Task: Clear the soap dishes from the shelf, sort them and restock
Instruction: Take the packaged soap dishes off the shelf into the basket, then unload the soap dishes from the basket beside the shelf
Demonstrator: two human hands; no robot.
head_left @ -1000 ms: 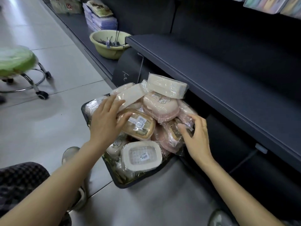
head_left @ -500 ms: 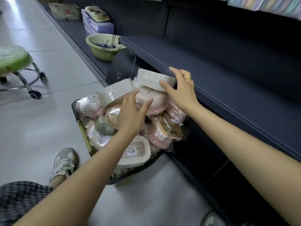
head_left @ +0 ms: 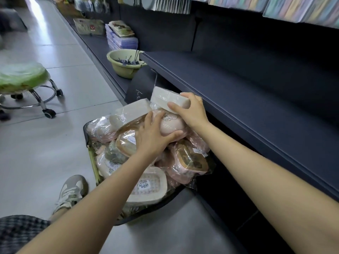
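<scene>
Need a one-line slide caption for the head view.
Right hand grips white soap dish, left hand holds pink one, over the heaped tray.

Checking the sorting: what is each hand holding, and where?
Right hand grips the white soap dish by its near end; left hand clasps the pink soap dish.

- The dark blue metal shelf lies bare along its whole top from the near front edge to the back panel, so a hand can pass freely over it.
- Above it, a row of pastel packets hangs low and limits the height at the back.
- The black tray on the floor is heaped with plastic-wrapped soap dishes from rim to rim; both hands sit on the pile's top.
- The tray's right edge lies close under the shelf's front edge, leaving only a narrow gap.
- Left of the tray, grey floor tiles are open up to a green-cushioned wheeled stool.
- A green plastic basin blocks the lower ledge just beyond the shelf's far corner.
</scene>
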